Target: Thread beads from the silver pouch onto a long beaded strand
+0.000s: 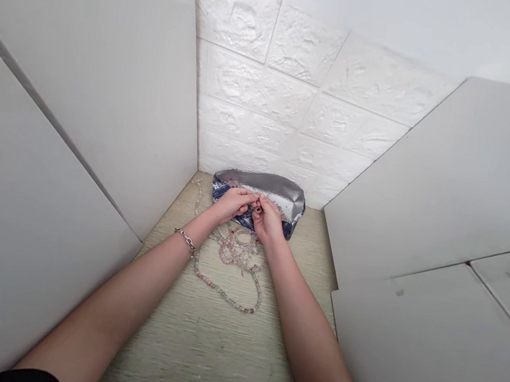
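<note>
Both my hands are raised together over a silver and navy fabric pouch (259,193), which lies crumpled against the foot of the wall. My left hand (232,205) and my right hand (266,219) pinch their fingertips together at the pouch's front, holding a thin part of a bead strand, though the small piece between them is mostly hidden. Long loops of a pale multicoloured bead strand (236,255) lie tangled below my hands. A metal chain bracelet (186,242) circles my left wrist.
A pale wood-grain surface (207,350) forms the floor of a narrow bay. White panels (93,84) stand along the left, and more white panels (452,182) stand along the right. A white embossed brick-pattern wall (288,94) closes the far side.
</note>
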Motion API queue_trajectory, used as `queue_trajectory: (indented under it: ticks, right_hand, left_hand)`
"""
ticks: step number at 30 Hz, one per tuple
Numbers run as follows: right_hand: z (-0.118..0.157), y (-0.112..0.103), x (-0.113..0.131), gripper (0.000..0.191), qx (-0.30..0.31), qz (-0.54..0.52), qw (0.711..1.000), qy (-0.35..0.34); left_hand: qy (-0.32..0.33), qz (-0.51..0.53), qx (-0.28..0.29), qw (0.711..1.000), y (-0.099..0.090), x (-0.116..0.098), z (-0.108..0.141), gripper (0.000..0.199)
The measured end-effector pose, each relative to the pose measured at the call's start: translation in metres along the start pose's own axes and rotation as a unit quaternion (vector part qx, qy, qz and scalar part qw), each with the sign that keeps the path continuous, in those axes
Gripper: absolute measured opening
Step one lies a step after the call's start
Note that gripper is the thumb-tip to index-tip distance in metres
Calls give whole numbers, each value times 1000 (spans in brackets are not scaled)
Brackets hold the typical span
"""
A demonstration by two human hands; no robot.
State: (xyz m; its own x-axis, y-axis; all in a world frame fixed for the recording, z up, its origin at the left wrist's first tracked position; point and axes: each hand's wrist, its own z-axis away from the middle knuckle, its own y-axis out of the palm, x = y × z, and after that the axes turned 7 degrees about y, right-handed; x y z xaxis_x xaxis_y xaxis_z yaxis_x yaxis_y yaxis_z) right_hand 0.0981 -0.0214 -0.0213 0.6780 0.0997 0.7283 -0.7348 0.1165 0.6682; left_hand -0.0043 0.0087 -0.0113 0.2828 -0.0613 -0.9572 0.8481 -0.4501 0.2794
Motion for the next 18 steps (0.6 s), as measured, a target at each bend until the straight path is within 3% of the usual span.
queue_trajectory:
  ticks: [18]
  right_hand:
    - [1, 2, 0, 3, -33, -2, 999, -20]
  left_hand:
    - [-3, 16, -3, 1000, 1, -2, 0, 25]
